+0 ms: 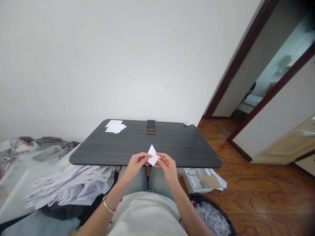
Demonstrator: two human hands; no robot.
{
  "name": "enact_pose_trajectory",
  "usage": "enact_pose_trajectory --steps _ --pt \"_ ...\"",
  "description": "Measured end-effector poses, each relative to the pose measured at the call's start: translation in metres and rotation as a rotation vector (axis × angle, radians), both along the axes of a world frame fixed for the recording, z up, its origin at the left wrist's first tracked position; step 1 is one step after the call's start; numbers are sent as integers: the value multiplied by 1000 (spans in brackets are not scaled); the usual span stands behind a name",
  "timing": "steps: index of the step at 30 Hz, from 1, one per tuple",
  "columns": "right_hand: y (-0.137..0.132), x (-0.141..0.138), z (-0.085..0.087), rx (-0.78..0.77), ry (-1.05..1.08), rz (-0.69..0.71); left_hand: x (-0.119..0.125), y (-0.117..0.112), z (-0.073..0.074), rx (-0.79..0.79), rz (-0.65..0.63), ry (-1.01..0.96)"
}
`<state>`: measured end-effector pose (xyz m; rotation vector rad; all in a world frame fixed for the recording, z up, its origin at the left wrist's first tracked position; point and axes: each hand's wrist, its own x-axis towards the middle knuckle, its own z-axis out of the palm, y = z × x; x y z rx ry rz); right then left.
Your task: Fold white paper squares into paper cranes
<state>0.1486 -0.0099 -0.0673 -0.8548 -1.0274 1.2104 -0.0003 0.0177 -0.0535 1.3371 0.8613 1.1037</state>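
Observation:
A small white folded paper point(153, 155), diamond-shaped with one point toward the wall, is held over the front edge of the dark table point(118, 146). My left hand point(138, 161) pinches its left corner between thumb and fingers. On the opposite corner, my right hand point(167, 164) is closed in a similar pinch. Fingers partly cover both side corners. Farther back on the table lie several loose white paper sheets point(114, 126) at the left and a phone point(151, 127) in the middle. A small folded white paper piece point(187, 124) rests near the back right corner.
White cloth point(76, 186) is piled at the lower left beside plastic-wrapped items point(31, 173). At the right, below the table, stand a white box point(197, 183) with papers and a black-lined bin point(218, 214) of paper scraps. A white wall rises behind the table.

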Motion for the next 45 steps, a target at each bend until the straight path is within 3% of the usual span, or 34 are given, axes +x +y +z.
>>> enact_pose_trajectory --steps 4,16,32,45 --pt "-1 0 2 28 21 58 -1 0 1 13 24 15" --pt "0 1 -2 32 10 38 0 4 -5 33 30 40" --pt "2 1 -12 12 53 49 4 5 -1 47 31 62" --pt "-2 -1 -4 8 74 23 3 -3 1 113 7 100"
